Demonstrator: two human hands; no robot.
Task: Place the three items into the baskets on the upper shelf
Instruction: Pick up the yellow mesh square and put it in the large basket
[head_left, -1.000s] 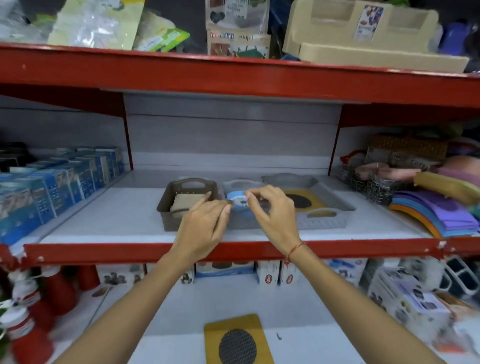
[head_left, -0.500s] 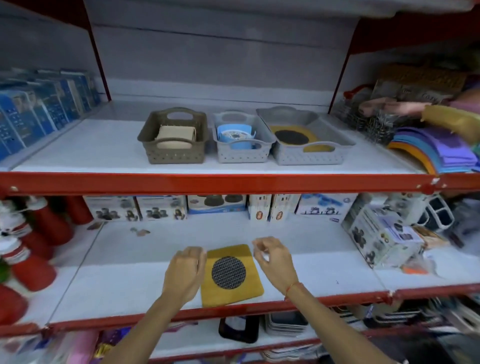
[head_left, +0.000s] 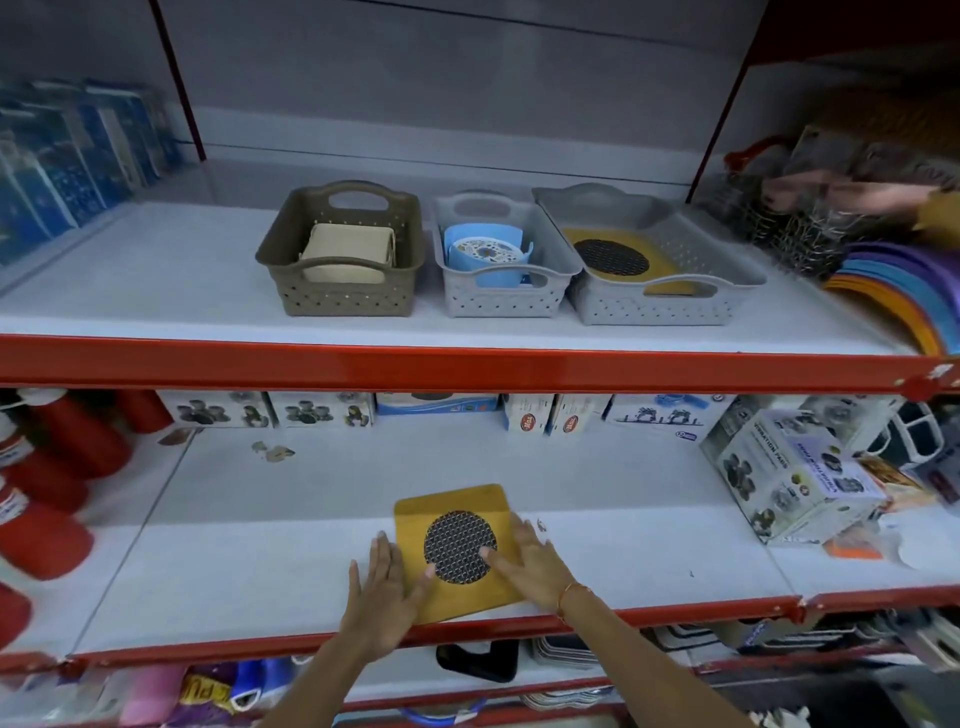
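Observation:
Three baskets stand in a row on the upper shelf. The brown basket (head_left: 291, 270) holds a beige block (head_left: 347, 253). The small grey basket (head_left: 501, 301) holds a blue packet (head_left: 485, 255). The wide grey basket (head_left: 727, 280) holds a yellow card with a black mesh disc (head_left: 613, 257). On the lower shelf lies a second yellow mesh card (head_left: 457, 545). My left hand (head_left: 387, 592) rests flat on its left edge and my right hand (head_left: 530, 561) lies flat on its right side, fingers spread. Neither hand has lifted it.
Red bottles (head_left: 47, 488) stand at the left of the lower shelf. Small boxes (head_left: 322, 410) line its back and a larger box (head_left: 795, 478) sits at the right. Blue cartons (head_left: 78, 166) fill the upper left, coloured plates (head_left: 904, 291) the upper right.
My hands left the blue packet in the small grey basket, dropped to the lower shelf and now lie on the yellow mesh card. The view tilted down.

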